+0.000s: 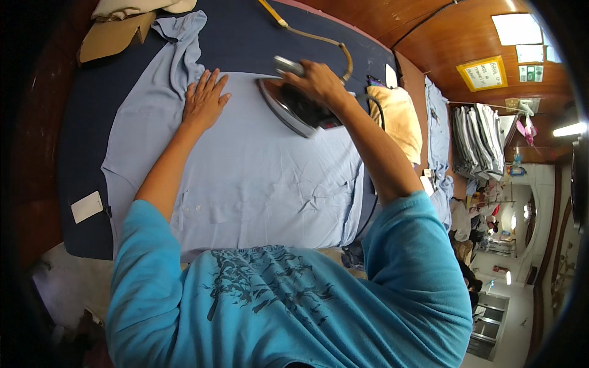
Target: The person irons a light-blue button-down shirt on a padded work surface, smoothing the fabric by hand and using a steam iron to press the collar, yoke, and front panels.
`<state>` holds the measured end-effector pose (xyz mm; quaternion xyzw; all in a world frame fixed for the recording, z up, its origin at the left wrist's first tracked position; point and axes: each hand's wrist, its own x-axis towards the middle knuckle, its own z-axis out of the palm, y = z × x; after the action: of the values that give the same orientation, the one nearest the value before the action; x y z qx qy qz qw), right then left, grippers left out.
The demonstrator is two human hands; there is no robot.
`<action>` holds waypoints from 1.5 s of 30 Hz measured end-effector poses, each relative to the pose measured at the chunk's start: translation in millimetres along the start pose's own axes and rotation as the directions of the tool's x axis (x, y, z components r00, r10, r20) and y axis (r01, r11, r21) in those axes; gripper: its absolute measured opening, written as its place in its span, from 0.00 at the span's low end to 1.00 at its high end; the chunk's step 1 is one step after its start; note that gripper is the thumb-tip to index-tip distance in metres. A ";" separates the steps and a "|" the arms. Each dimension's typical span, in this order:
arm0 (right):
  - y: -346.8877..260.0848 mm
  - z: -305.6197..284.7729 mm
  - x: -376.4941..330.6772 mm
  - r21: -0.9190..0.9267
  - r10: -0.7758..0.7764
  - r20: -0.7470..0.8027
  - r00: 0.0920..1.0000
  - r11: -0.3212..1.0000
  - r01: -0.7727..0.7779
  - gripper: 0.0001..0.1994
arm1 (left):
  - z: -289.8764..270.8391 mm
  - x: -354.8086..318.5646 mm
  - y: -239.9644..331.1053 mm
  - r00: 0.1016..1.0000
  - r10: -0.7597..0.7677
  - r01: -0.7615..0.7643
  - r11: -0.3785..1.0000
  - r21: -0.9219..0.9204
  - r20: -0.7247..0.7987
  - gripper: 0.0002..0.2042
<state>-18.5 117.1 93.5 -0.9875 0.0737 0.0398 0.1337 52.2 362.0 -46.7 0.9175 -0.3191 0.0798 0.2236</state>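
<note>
A light blue garment (245,165) lies spread over a dark blue padded ironing surface (236,37), with one sleeve (179,46) bunched toward the far left. My left hand (207,100) rests flat on its far left part, fingers spread. In my right hand (316,83) is the handle of a clothes iron (297,110), tilted over the cloth at the far edge; whether its soleplate touches the fabric I cannot tell. Creases show in the near right part of the garment. A blank white tag (87,207) hangs at the left by the garment's edge.
A black cord (381,113) runs from the iron down the right side. Folded yellow cloth (397,119) and more blue clothing (437,122) lie at the right. A tan-yellow hose (313,35) crosses the far side. A cardboard piece (116,38) sits far left.
</note>
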 end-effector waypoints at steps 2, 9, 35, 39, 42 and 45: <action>31.9 -7.4 -22.6 0.003 0.063 -0.032 0.998 0.998 -0.062 0.28 | 2.4 -1.1 1.0 0.994 -0.032 0.014 0.983 0.181 0.100 0.23; 145.8 -24.2 -67.9 -0.022 0.400 -0.196 0.895 0.911 -0.411 0.29 | -8.2 6.7 -4.1 0.968 -0.075 0.012 0.968 0.251 0.242 0.26; 113.6 -6.5 -82.6 0.015 0.196 -0.062 0.979 0.981 -0.196 0.30 | -4.6 11.7 -13.8 0.950 -0.087 -0.056 0.898 0.437 0.300 0.26; 136.0 -23.8 -110.4 0.047 0.342 -0.098 0.934 0.939 -0.339 0.29 | -6.7 12.8 -6.9 0.953 -0.119 -0.043 0.856 0.515 0.278 0.26; 148.8 -24.6 -120.1 0.117 0.302 -0.069 0.951 0.949 -0.292 0.29 | -1.4 4.0 25.5 0.998 0.055 -0.069 0.872 0.484 0.043 0.28; 146.7 -20.6 -120.0 0.022 0.226 -0.051 0.973 0.974 -0.225 0.29 | 11.0 -44.0 132.0 0.927 0.373 -0.368 0.924 0.107 -0.036 0.28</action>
<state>-158.5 -12.1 87.3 -0.9723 0.1892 0.0275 0.1344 -64.3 289.2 -21.8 0.8480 -0.4760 0.1616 0.1680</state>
